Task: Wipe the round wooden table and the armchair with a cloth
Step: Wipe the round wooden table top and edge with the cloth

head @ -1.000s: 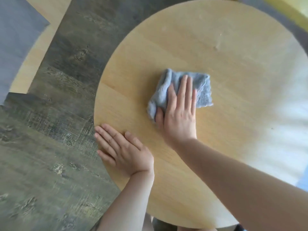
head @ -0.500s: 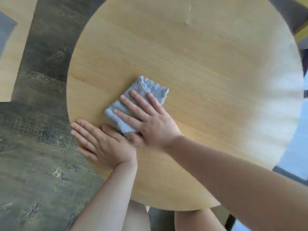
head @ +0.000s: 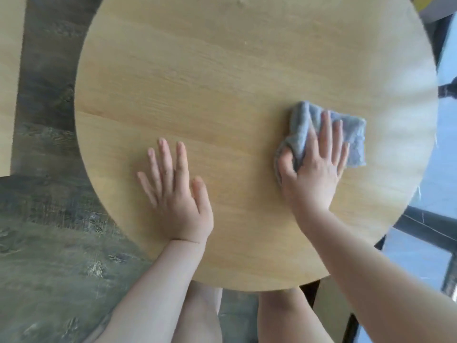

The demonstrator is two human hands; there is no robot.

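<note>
Cloth: grey and rumpled, the cloth point(head: 329, 131) lay on the right-hand part of the round wooden table point(head: 222, 95), short of the rim, and she had it pinned.
Right hand: the right hand point(head: 314, 169) pressed flat on the cloth, fingers point(head: 326, 129) straight and spread over it, thumb tucked against its bunched left edge; a press, not a clenched grip.
Left hand: the left hand point(head: 178, 191) rested palm down on bare wood near the front of the table, fingers straight and relaxed, holding nothing, bracing the top.
Step in hand: wiping the tabletop, by the look of it working the right side.
Doing it well: even pressure through the whole palm would have kept the cloth from rucking further; overlapping passes along the grain and right out to the rim would have left no strip missed; the bunched edge wanted smoothing flat for fuller contact.
Left to do: judged from the scene, the ground under the bracing hand needed a pass too, and the armchair, not identifiable in view, was not yet in hand.
Floor: dark grained floor point(head: 49, 256) showed to the left of the table.
Writing: no brand, label or lettering could be read on cloth or table.
</note>
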